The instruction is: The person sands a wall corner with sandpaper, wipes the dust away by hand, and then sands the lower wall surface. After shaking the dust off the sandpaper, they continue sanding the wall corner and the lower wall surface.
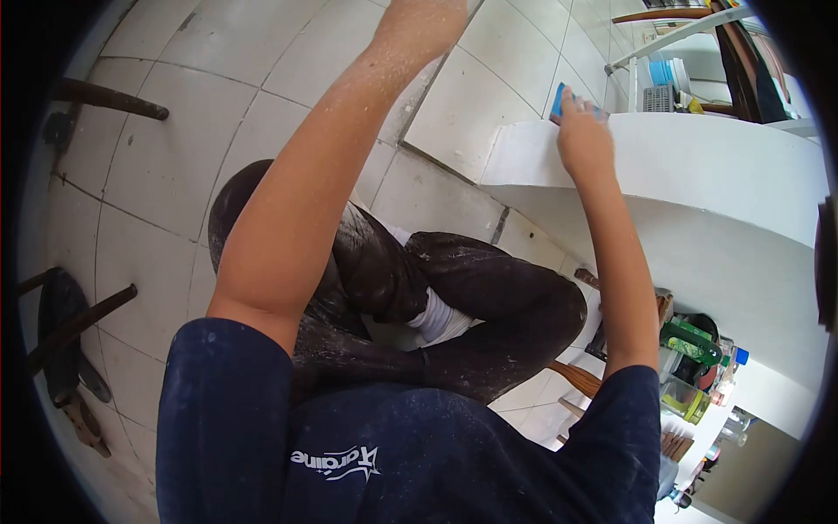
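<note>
My right hand (583, 131) is closed around a blue block (557, 103) that looks like a sanding block. Hand and block are at the near end of the top face of a curved white ledge (672, 144). My left hand (428, 19) reaches up to the top edge of the view, over the tiled floor. Its fingers lie outside the picture, so what it touches is hidden. Pale dust covers the left forearm and the dark trousers (497, 288) on my folded legs.
White floor tiles (157, 175) spread to the left, with dark wooden legs (113, 98) and a dark shoe (63, 319) there. Beyond the ledge stand a grey basket (658, 98) and a blue-and-white tub (669, 72). Jars and a green box (691, 341) crowd a shelf at lower right.
</note>
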### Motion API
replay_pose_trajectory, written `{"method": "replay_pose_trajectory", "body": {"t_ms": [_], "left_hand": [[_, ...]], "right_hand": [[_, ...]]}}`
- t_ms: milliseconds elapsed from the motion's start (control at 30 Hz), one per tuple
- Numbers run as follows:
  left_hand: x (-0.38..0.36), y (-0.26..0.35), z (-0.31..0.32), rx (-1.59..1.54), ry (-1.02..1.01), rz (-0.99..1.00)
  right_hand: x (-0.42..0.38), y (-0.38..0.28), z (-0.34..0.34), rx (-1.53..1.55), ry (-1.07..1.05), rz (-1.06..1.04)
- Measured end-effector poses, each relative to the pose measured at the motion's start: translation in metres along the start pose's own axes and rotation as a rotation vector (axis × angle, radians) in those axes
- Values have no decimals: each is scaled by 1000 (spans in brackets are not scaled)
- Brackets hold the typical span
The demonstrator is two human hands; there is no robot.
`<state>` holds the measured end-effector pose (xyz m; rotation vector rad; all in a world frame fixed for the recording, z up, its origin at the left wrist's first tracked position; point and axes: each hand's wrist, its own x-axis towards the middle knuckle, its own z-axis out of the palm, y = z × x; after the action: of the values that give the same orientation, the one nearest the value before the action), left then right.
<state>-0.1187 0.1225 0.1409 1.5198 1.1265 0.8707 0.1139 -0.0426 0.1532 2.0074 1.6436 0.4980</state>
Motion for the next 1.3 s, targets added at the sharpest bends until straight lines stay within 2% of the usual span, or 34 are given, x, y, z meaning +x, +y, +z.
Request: {"method": "replay_pose_trajectory", "body": {"t_ms": [67,133,233,400,600,700,833,1000,1067,1100,1233,1300], "left_hand": [[-8,5,-2,43,-51,67],[-10,2,4,80,-78,104],[-9,-9,16,125,-70,132],[-9,-4,16,139,-54,161],[-2,-26,19,371,-10,462],[-12,-7,3,171,-54,126],[-19,2,-7,114,-15,217],[-9,-15,15,177,-39,330],[-16,-12,12,219,-67,245],[-18,-8,10,237,-83,203],[-11,-7,6,263,-33,332],[-8,-9,6,286,-21,366]], "right_hand": [[4,-11,14,-92,-262,13],[-10,-34,0,-176,-530,-16],[-42,-39,-4,-315,-478,-120],[-41,-37,8,-255,-488,-76],[-8,-38,39,-277,-447,4],[-32,-45,34,-237,-473,-36],[-62,-52,19,-235,-435,-82],[-9,-57,72,-192,-351,66],[0,-60,86,-246,-351,70],[-8,-62,81,-235,-359,39],[-64,-59,59,-248,-381,-62],[-59,-60,61,-246,-388,-74]]}}
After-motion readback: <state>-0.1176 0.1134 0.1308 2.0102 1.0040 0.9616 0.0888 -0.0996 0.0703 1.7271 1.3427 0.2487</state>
